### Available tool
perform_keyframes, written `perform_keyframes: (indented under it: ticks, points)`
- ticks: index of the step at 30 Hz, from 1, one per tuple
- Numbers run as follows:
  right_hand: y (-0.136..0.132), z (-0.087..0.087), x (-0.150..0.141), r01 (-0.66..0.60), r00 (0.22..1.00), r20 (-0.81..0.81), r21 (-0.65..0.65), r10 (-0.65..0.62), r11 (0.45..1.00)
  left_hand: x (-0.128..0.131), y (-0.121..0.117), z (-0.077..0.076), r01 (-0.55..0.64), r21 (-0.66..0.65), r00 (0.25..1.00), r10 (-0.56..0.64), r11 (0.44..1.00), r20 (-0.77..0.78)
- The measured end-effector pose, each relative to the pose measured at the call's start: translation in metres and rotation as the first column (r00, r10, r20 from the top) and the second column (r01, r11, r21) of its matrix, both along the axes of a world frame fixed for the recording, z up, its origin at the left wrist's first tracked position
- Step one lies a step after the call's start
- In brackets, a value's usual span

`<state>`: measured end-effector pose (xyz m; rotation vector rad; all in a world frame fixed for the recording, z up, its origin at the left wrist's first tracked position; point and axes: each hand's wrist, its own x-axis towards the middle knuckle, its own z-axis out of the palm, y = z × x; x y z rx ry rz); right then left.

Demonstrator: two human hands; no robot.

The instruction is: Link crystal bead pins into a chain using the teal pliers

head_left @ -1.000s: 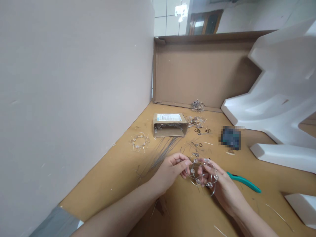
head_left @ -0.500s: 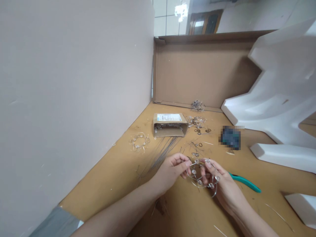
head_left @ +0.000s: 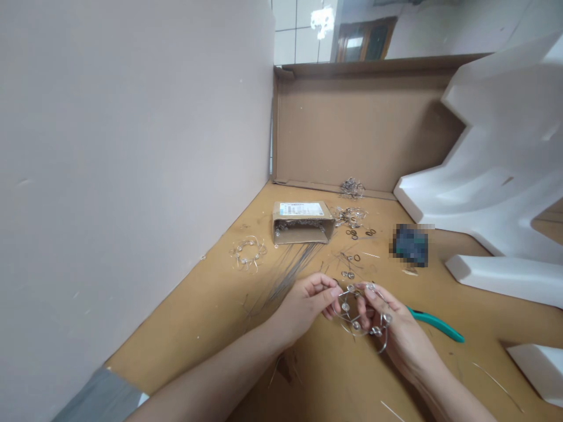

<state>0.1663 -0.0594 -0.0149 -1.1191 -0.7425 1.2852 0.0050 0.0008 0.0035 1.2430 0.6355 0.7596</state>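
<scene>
Between my hands, above the brown work surface, is a ring of silver wire with clear beads (head_left: 356, 325). My left hand (head_left: 313, 299) pinches wire at the ring's left side between thumb and fingers. At its right side, my right hand (head_left: 389, 313) grips the beaded ring near the top, with the thumb on a bead and fingers behind. Part of the ring is hidden by the right fingers. Pliers with a teal handle (head_left: 440, 326) lie just beyond my right hand, their head hidden behind it. A similar beaded wire ring (head_left: 248, 252) rests further left.
A small open cardboard box (head_left: 303, 234) holds clear beads. Loose straight wires (head_left: 292, 269), dark small rings (head_left: 352, 233) and wire-and-bead pieces (head_left: 350, 217) lie around it. White foam blocks (head_left: 501, 281) line the right; a tall pale panel (head_left: 141, 146) stands left, a cardboard wall (head_left: 360, 129) behind.
Over the first half second the beaded ring shifts slightly right and down, and my right fingers adjust on it. Since then both hands have held nearly still.
</scene>
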Motion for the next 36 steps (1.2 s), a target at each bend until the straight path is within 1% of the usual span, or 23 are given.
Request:
perform_keyframes:
  ticks: [8,16,21,23,27,33,34,36]
  points:
    - [0.001,0.000,0.000,0.002,1.000,-0.004,0.000,-0.002,1.000,0.000,-0.001,-0.001,-0.002,-0.003,1.000,0.002,1.000,0.001]
    - [0.001,0.002,0.001,-0.035,0.999,-0.035,-0.014,0.034,0.999,0.000,-0.001,0.002,-0.004,-0.019,1.000,0.004,1.000,-0.006]
    - [0.001,0.005,0.004,-0.050,0.993,-0.109,-0.028,0.047,0.998,-0.001,0.001,-0.001,0.016,0.023,1.000,-0.017,1.000,0.016]
    - [0.000,0.006,0.006,-0.039,0.993,-0.109,-0.030,0.036,0.999,-0.001,0.000,-0.001,0.030,0.044,1.000,-0.030,0.999,0.010]
    - [-0.001,0.007,0.007,0.031,0.999,-0.043,-0.017,-0.032,0.999,0.000,-0.002,0.002,0.025,0.061,0.999,-0.022,0.998,-0.039]
    - [-0.001,0.005,0.010,0.107,0.993,0.050,0.015,-0.108,0.994,0.000,-0.001,0.000,-0.033,0.117,0.992,0.047,0.993,-0.115]
    - [-0.001,0.005,0.011,0.118,0.988,0.094,0.026,-0.120,0.993,0.000,-0.001,0.000,-0.039,0.138,0.990,0.057,0.990,-0.132]
    - [-0.002,0.005,0.013,0.127,0.960,0.243,0.079,-0.143,0.989,0.000,-0.002,0.000,-0.046,0.185,0.984,0.077,0.982,-0.162]
